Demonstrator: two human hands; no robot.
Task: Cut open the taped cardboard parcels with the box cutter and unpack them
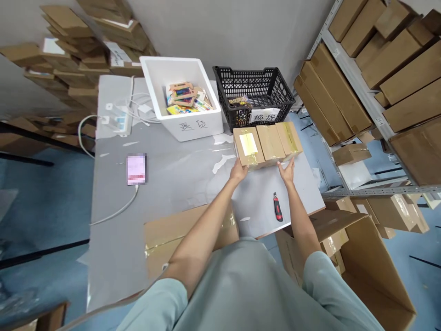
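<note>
Three small cardboard boxes sit side by side in a row, the left box (245,146) with a white and yellow label, then the middle box (271,141) and the right box (287,137), all taped. My left hand (239,171) grips the near left corner of the row, its fingertips partly hidden by the cardboard. At the near right side, my right hand (286,172) holds the row with thumb and fingers spread against the box. A red and black utility knife (278,208) lies on the table between my forearms. A larger taped carton (165,234) lies under my left forearm.
Behind the row stand a black plastic crate (237,117) and a white foam box (193,126) with colourful packs. A phone-like device (137,169) with a cable and a power strip (119,120) are at left. An open carton (386,266) and loaded shelves (382,110) are right.
</note>
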